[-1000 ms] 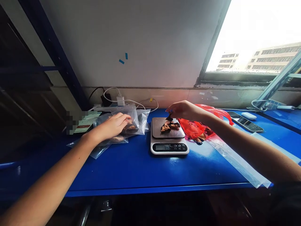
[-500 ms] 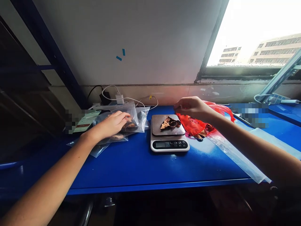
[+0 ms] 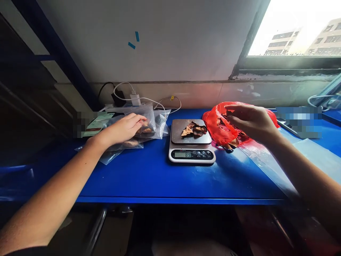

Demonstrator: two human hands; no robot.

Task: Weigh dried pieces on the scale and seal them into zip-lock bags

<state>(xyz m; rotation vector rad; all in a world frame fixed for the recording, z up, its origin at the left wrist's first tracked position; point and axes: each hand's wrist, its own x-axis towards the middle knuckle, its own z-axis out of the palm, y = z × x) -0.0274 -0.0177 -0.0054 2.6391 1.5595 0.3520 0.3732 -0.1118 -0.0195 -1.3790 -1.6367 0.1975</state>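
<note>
My left hand lies with its fingers stretched out on a clear plastic bag holding brown pieces. To its right stands a white digital kitchen scale with a steel platform, its display reading about 89. Dried brown curled slices sit in a small heap on the platform. My right hand is over an open red plastic bag of similar slices. Its thumb and forefinger are a little apart, with a dark piece showing between them. Whether they touch that piece is unclear, and its other fingers are partly hidden.
More clear bags lie under my left hand. Flat clear plastic bags are at the right. A white charger and cables stand by the wall. The blue table's front edge runs below the scale.
My right hand has moved right, from beside the platform to over the red bag. The heap on the scale is larger, and the reading rose from about 85 to 89. My view has tilted slightly down.
</note>
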